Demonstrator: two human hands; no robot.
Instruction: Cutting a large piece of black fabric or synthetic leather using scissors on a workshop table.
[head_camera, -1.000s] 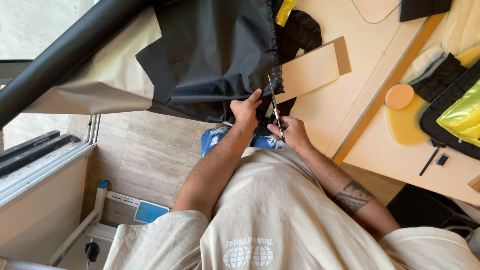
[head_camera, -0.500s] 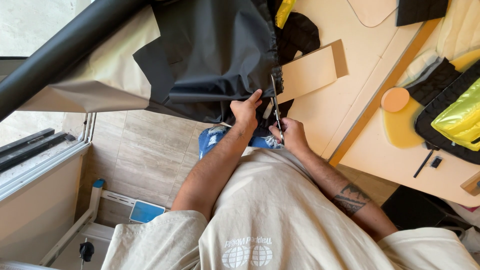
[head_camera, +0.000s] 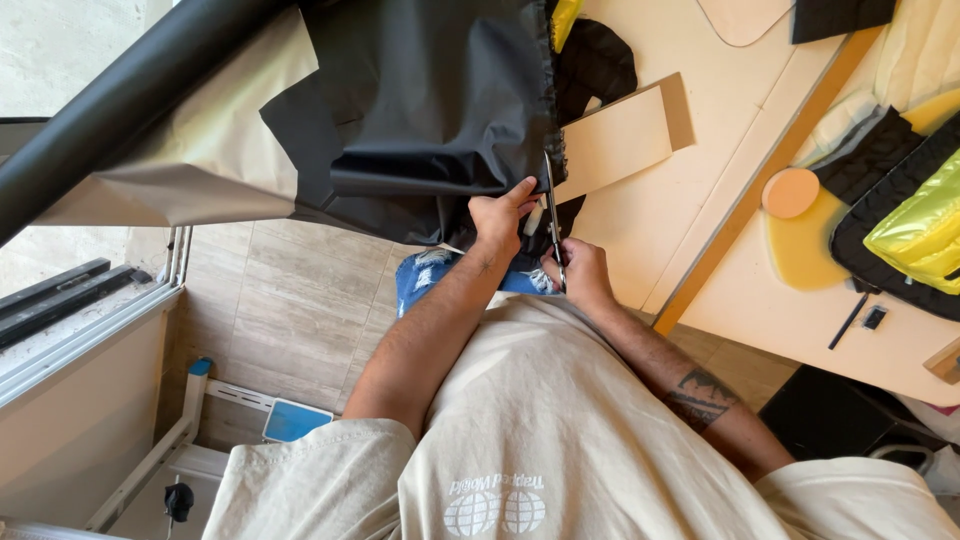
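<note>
A large sheet of black fabric hangs over the edge of a pale worktable, fed from a long black roll at the left. My left hand pinches the fabric's lower edge. In my right hand is a pair of scissors, blades pointing up along the fabric's right edge. A tan cardboard piece lies just right of the blades.
An orange round pad, black quilted fabric and shiny yellow fabric lie on a second table at the right. A dark strip and a small dark block sit near its edge. A white frame stands on the tiled floor.
The hands and scissors have stayed at the same spot on the fabric edge; only the view has shifted slightly.
</note>
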